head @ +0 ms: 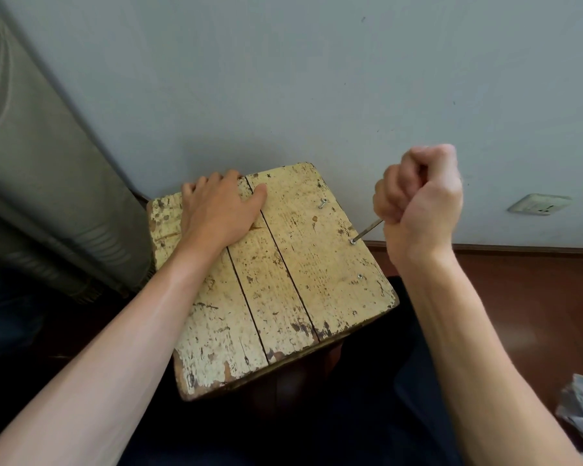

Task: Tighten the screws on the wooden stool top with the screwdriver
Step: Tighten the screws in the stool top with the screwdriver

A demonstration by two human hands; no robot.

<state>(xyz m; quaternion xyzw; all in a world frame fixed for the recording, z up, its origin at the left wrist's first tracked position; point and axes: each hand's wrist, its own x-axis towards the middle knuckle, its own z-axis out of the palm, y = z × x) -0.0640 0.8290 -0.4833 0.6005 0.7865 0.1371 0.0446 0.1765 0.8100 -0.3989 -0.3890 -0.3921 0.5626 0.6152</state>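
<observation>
The wooden stool top (283,280), in the centre, looks stiff and rather heavy, with rough worn paint. The left hand (216,210) lies spread flat on its 11 o'clock corner. At 3 o'clock the right hand (418,203) grips in a fist the screwdriver (367,231): thin rigid shaft, tip on the middle screw (353,242), probably easy to slip. Grey wall (317,79) at 12, red-brown floor (535,297) at 4.

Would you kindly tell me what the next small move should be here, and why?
Probably twist the screwdriver in the right hand to drive the middle screw: its tip sits on that head, and the left hand lies flat on the stool top, steadying it.
</observation>
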